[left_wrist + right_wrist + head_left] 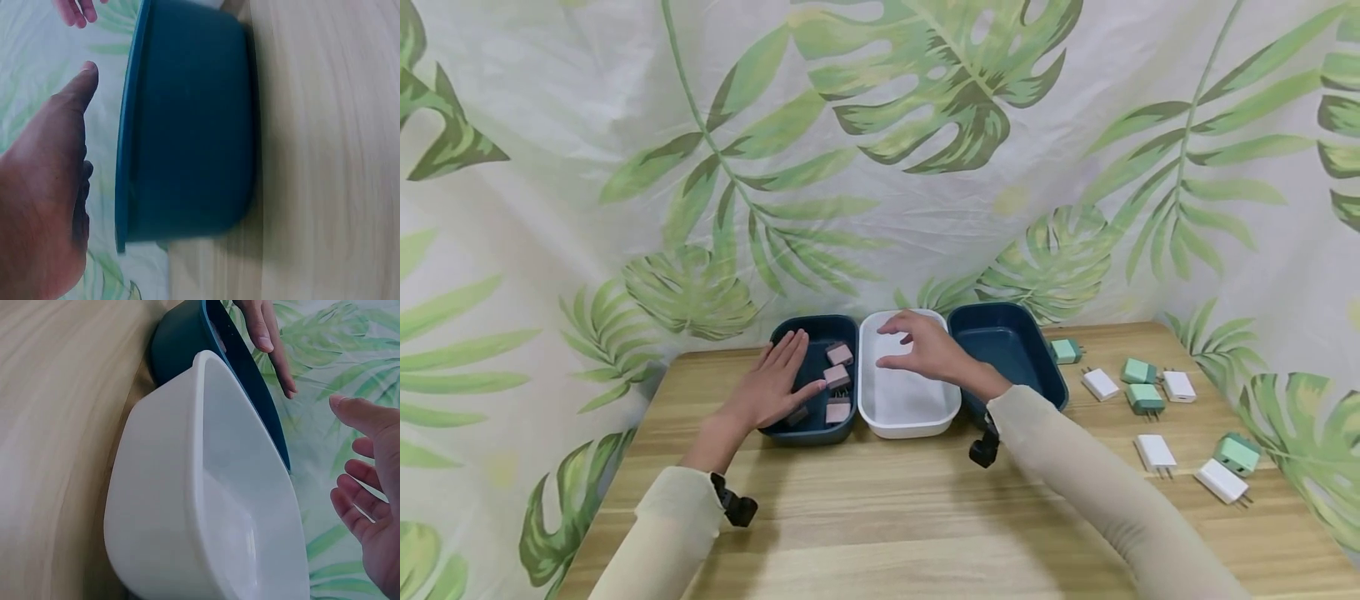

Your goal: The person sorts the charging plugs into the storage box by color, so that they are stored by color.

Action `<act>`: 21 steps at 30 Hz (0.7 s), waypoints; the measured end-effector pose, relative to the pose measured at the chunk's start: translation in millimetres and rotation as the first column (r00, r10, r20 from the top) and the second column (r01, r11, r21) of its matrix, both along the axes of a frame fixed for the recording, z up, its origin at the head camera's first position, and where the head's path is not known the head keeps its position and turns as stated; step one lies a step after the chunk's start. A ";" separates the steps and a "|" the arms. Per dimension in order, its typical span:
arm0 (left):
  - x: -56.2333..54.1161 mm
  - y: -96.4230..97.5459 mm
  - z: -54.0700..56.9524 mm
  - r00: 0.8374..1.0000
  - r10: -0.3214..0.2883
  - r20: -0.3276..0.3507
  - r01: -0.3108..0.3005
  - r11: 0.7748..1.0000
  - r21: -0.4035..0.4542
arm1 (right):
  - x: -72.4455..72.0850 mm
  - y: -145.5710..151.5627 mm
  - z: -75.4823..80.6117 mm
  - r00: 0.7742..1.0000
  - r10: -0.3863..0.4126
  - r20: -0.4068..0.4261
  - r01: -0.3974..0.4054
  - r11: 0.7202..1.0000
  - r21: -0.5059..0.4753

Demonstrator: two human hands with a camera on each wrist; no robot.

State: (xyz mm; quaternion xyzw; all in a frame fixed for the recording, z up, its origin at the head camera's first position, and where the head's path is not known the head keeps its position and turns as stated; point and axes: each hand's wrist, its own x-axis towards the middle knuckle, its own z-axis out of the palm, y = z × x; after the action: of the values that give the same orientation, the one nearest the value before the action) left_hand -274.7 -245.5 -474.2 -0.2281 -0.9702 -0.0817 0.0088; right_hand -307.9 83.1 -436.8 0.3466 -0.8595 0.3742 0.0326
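Honestly, pink chargers (837, 377) look sorted in the left navy tray (822, 437), left hand (767, 393) spread above; right hand (931, 353) empty, loosely curved over the white tray (916, 431). Next probably: grab white chargers (1154, 452), right side.

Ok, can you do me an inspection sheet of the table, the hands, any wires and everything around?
Surface: wooden table, pale.
Job's things: left dark bin holds pink plugs; white bin and right dark bin show none; four green plugs and four white plugs lie loose at right.
Clutter: nothing seen.
Hands: left hand straight-fingered over left dark bin; right hand above white bin, holding nothing.
Cables: nothing seen.
Surroundings: leaf-print cloth behind the table.
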 end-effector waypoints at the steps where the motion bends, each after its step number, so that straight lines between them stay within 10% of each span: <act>1: 0.8 4.0 0.8 1.000 -0.003 0.006 0.003 1.000 -0.007 | 1.6 3.3 1.1 1.000 0.002 -0.011 -0.002 1.000 0.005; 21: 6.8 64.7 -0.6 0.996 -0.076 0.035 0.076 0.997 -0.006 | 33.5 83.8 11.3 0.993 0.010 -0.114 -0.005 0.999 0.047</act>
State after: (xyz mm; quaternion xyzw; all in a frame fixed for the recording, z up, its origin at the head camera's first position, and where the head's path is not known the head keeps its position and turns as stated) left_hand -267.9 -180.8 -474.8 -0.2636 -0.9610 -0.0824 -0.0119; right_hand -274.5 166.9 -425.5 0.3715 -0.8635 0.3335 0.0721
